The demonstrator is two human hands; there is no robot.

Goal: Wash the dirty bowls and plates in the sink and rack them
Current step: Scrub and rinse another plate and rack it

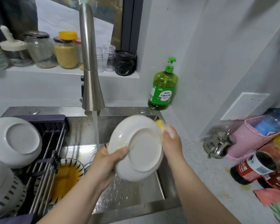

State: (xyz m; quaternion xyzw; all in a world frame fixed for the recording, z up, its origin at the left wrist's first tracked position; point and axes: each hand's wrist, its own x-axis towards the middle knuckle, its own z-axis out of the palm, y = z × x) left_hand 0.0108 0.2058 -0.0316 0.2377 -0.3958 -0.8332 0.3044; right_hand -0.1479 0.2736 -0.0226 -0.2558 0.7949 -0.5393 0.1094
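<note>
Fingers of the left hand are being curled round the rim of the white plate, which is being held tilted, underside up, over the sink, while a yellow sponge is being gripped and pressed to its far edge by the soapy right hand. Scrubbing is seemingly being done; a rinse under the running water, then a place on the rack, is being called for next.

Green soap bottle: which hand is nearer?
Right. The right hand, holding a yellow sponge against the white plate, is just in front of the green soap bottle; the left hand grips the plate's opposite rim, farther left.
</note>
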